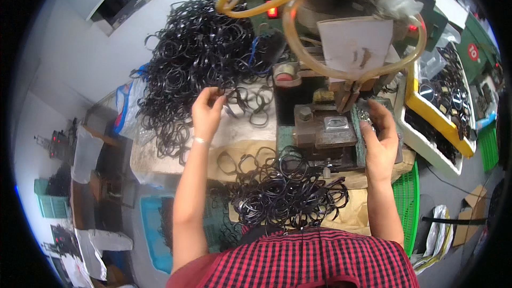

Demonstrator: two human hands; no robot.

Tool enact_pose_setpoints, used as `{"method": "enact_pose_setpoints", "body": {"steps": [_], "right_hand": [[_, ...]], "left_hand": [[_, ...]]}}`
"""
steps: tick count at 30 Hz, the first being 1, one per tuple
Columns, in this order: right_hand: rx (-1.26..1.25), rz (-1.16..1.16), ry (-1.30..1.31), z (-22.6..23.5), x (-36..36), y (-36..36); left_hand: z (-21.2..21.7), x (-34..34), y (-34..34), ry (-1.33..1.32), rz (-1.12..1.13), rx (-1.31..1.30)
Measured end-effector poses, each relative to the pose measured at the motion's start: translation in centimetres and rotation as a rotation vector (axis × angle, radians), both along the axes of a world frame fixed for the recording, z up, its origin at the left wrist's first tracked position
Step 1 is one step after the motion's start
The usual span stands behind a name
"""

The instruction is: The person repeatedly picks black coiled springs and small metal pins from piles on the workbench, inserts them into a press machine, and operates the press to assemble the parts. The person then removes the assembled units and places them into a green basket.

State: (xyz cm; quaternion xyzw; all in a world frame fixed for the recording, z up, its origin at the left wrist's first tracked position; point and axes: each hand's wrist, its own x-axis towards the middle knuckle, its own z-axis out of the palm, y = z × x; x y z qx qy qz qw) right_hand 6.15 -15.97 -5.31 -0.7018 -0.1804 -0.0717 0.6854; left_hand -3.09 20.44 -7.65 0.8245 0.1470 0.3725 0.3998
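My left hand [207,113] is at the right side of a large heap of shiny black bands [200,48], its fingers curled in a pinch. A black band [231,108] shows at its fingertips, slightly blurred. To the right, my right hand [381,137] has thumb and fingers apart around a narrow green tray [360,146] with small shiny pieces in it. Between the hands stands a press with a metal die block [336,137], and a pale oval plate [336,123] lies on top of it. A smaller pile of black bands [288,194] lies close to my body.
Yellowish hoses [301,48] loop over the press, in front of a white card [356,42]. A yellow-and-white foam box [442,120] with dark round parts stands right. Below the bench are a green basket [408,208] and a blue tub [152,234].
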Motion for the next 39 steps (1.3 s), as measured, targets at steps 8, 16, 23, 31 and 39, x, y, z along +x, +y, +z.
{"method": "enact_pose_setpoints", "body": {"steps": [8,16,23,31,39], "right_hand": [[-0.279,0.443,-0.526,2.6,-8.2,5.4],[-0.751,0.335,-0.213,1.5,-6.2,19.6],[-0.556,-0.056,-0.587,0.9,-5.9,-1.2],[-0.838,-0.481,-0.415,-8.3,1.9,-6.5],[-0.688,-0.423,-0.324,-5.4,5.0,-4.7]], "left_hand": [[2.8,-1.7,-0.7,-0.17,0.012,0.857],[5.3,-2.8,-1.4,-0.317,0.244,0.81],[6.0,-7.6,-11.0,-0.312,-0.078,-0.295],[7.3,0.6,-20.7,-0.235,-0.643,-0.482],[7.8,2.6,-20.8,-0.159,-0.536,-0.334]]}}
